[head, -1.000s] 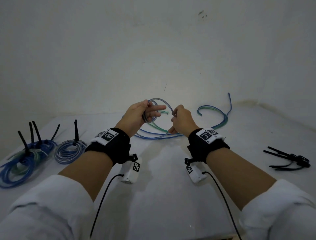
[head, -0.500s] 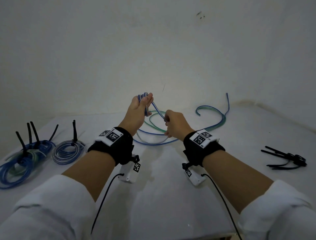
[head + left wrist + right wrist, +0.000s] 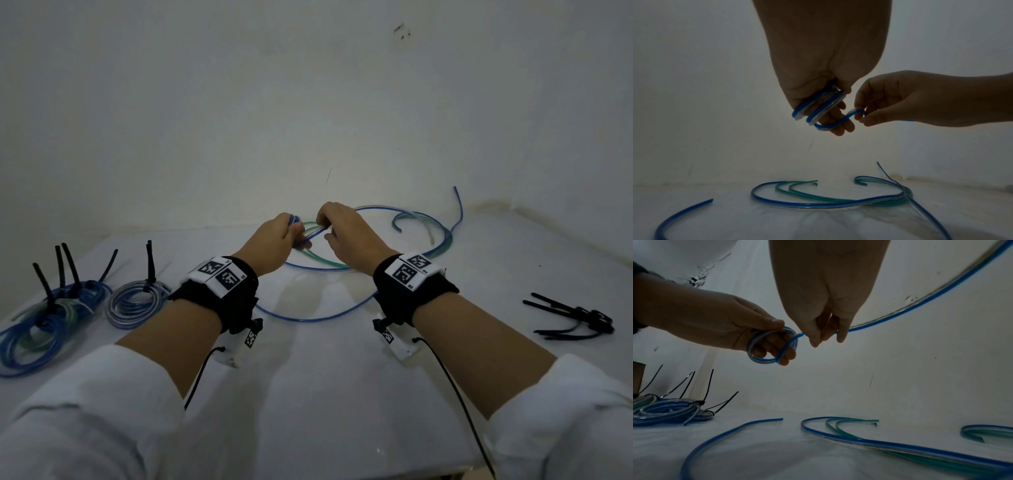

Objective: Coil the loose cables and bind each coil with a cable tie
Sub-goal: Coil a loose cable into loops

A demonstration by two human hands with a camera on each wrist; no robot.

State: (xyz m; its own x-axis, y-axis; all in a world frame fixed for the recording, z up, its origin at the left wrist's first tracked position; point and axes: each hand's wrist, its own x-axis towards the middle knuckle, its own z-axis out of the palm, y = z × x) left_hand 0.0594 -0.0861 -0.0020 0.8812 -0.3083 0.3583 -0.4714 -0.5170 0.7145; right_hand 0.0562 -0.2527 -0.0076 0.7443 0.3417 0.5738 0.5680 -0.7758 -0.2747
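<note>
while the left hand [image 3: 277, 240] grips a small blue cable coil [image 3: 772, 345], the right hand [image 3: 346, 236] pinches its trailing strand.

I am sitting at a white table [image 3: 325, 394] that is filling the lower half of my view, its surface plain and matte, with soft shadows lying across the near part. A bare off-white wall [image 3: 239, 102] is rising straight behind it, meeting a second wall [image 3: 589, 120] at a corner on my right. A few dark smudges [image 3: 402, 31] are showing high on the back wall, and a thin dark scratch [image 3: 329, 175] is running down it just above the table's far edge. The light is dim and cool, brightening slightly low on the wall near the middle. A brownish block [image 3: 638, 378] is showing at the far left edge of my right-wrist view; I cannot tell what it is.
</note>
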